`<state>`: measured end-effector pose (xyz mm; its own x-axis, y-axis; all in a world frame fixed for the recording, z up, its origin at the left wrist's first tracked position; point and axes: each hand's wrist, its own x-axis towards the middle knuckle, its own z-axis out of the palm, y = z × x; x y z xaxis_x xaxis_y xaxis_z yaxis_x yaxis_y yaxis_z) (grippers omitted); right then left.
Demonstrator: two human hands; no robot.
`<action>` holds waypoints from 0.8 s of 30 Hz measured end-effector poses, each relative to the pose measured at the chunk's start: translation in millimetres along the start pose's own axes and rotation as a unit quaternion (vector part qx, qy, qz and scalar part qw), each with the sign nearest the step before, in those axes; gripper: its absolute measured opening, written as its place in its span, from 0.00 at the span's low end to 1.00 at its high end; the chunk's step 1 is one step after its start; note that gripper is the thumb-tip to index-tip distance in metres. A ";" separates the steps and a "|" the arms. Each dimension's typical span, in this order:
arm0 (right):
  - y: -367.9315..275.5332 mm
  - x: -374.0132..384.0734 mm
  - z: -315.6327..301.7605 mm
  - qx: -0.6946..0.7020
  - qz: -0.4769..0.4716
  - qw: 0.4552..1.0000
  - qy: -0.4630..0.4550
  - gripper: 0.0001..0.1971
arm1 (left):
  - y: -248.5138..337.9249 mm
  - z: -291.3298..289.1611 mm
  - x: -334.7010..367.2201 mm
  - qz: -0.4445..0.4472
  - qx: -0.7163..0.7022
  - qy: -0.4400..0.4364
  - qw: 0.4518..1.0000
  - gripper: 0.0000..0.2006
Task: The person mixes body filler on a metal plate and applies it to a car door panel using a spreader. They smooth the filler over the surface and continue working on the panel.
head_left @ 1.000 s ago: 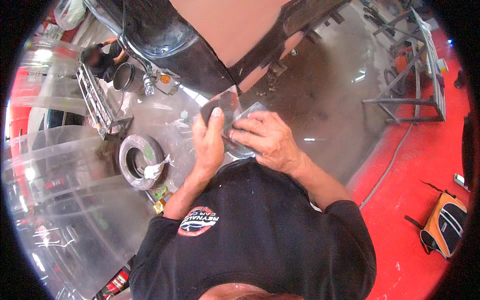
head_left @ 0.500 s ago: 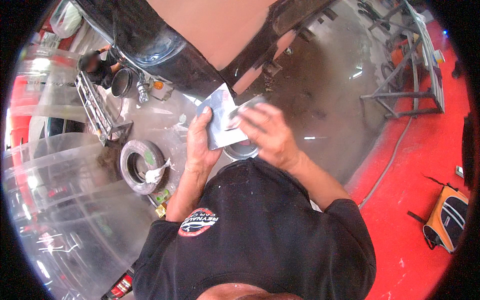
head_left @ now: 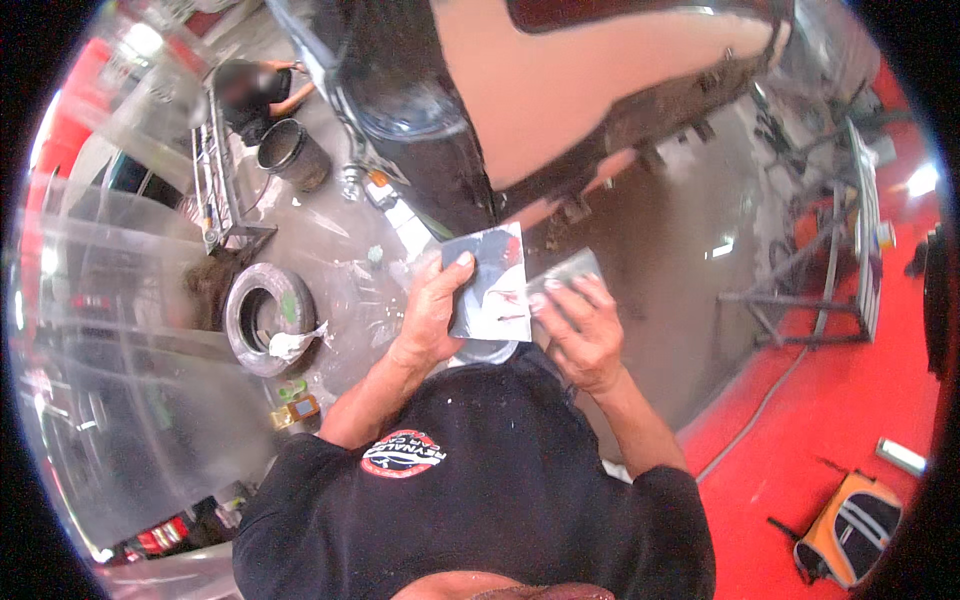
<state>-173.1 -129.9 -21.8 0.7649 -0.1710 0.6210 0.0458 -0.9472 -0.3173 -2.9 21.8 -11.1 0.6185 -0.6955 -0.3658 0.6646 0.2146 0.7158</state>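
My left hand (head_left: 432,308) is closed on the left edge of a stiff, glossy printed sheet (head_left: 508,312), its thumb lying across the upper left part. Dark, white and red patches show on the sheet's face. Just right of it, my right hand (head_left: 580,335) grips a flat, grey, rectangular piece (head_left: 572,268) between thumb and fingers; its exact kind is unclear. This piece stands beside the sheet's right edge, near it. Beyond both hands is a dark vehicle body part with a large pinkish-beige patch (head_left: 540,110).
A tyre (head_left: 238,318) with a white crumpled bag lies at left, near plastic sheeting (head_left: 120,380). Further back are a black bucket (head_left: 310,168) and a person (head_left: 245,95) crouching. A metal frame (head_left: 865,230) and an orange-black bag (head_left: 850,530) are at right.
My right hand was over the sheet, blurred by motion; now it is off to the right of it. The view has shifted, showing more of the pinkish patch.
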 end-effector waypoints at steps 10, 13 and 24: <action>-19.5 39.0 4.7 0.129 0.004 0.988 -0.090 0.27 | -1.8 19.7 -8.2 0.207 0.333 0.017 0.920 0.17; -15.4 32.9 -5.6 0.122 -0.013 0.980 -0.157 0.25 | -0.8 8.9 4.6 0.226 0.273 0.040 0.934 0.15; -13.3 48.3 -6.3 0.143 -0.040 0.989 -0.026 0.32 | 3.5 13.3 17.8 -0.001 -0.123 -0.010 0.992 0.14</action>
<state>-140.8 -127.2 16.9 0.7824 -0.0770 0.6180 0.2828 -0.8402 -0.4627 4.8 1.0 -7.2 0.6101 -0.7089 -0.3538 0.7497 0.3720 0.5473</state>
